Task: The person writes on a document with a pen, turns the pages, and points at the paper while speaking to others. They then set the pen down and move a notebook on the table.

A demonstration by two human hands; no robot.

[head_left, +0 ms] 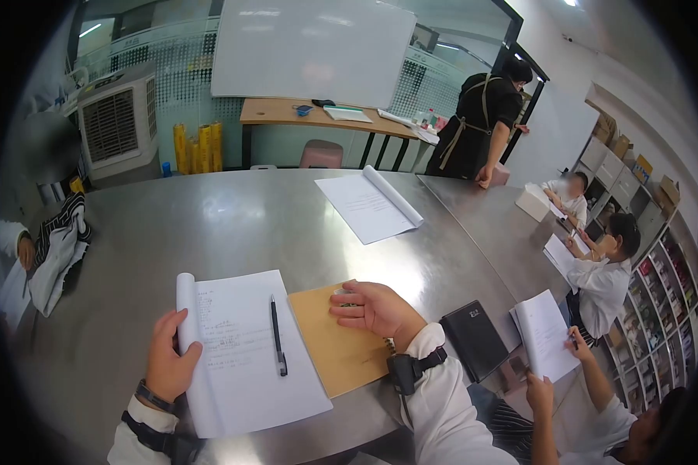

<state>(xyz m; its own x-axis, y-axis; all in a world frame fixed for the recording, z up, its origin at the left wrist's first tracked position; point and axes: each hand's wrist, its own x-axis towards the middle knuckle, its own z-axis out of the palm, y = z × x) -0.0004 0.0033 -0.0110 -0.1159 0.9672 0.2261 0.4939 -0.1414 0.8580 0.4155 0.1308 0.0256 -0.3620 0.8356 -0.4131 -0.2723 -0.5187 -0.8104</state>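
My left hand [171, 356] grips the rolled left edge of a white notepad [240, 403] with handwriting on its page. A black pen [278, 337] lies on that page, near its right side. Partly under the notepad's right edge is a tan folder [341, 349] on the metal table. Over the folder's upper part, my right hand [372, 310] is turned with its palm partly showing and its fingers bent around a small round object [343, 293], mostly hidden by them. Both wrists wear black straps.
Another notepad [371, 208] lies farther up the metal table [248, 225]. A black case [477, 339] is right of my right hand. Seated people with papers line the right side; another sits at left beside striped cloth [60, 248]. A person in an apron [477, 124] stands behind.
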